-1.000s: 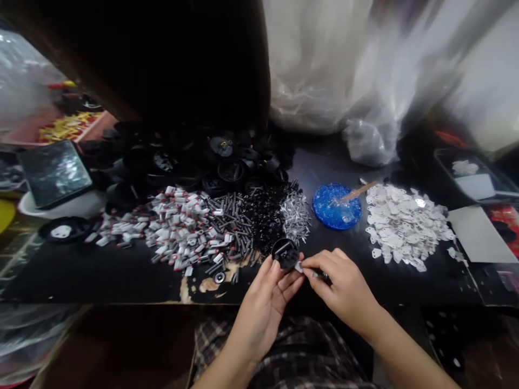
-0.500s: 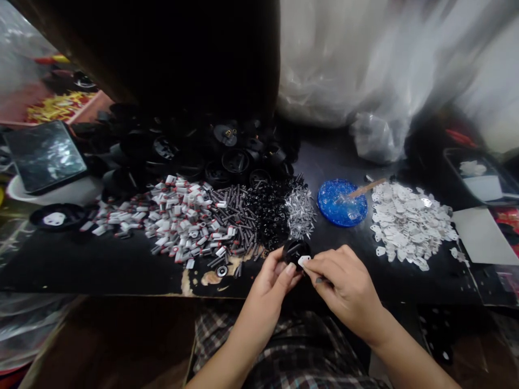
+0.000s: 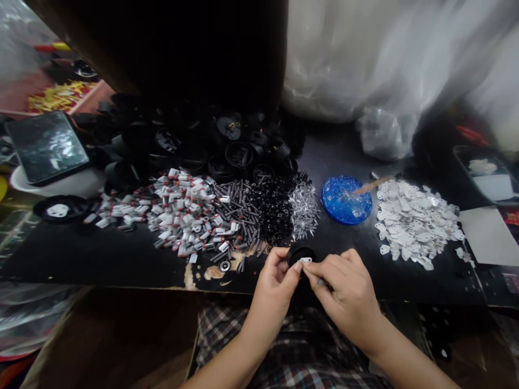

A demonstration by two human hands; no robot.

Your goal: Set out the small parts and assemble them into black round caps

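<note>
A round black part [image 3: 299,254] is held by my left hand [image 3: 277,278], its thumb pressed near the rim. On that part lies a small white plate with holes [image 3: 306,260]. My right hand [image 3: 344,286] is closed, with its thumb and index fingertips at the plate's lower edge; a small grey thing shows between its fingers. Beyond the hands lie a pile of silvery pins [image 3: 305,210], small black pieces [image 3: 275,208], springs [image 3: 242,208] and white-and-grey cylinders with red ends [image 3: 188,213].
A blue lid of clear gel [image 3: 344,202] bears a wooden stick [image 3: 373,185]. White plates are heaped [image 3: 417,221] at right. Black round housings [image 3: 239,154] crowd the back. Left stands a white bowl [image 3: 60,185] under a dark tray. Plastic bags [image 3: 344,65] hang behind.
The round black part is tilted differently, its inside less visible, and the white plate lies flatter to the view. Both hands stay close together. The whole view has shifted slightly.
</note>
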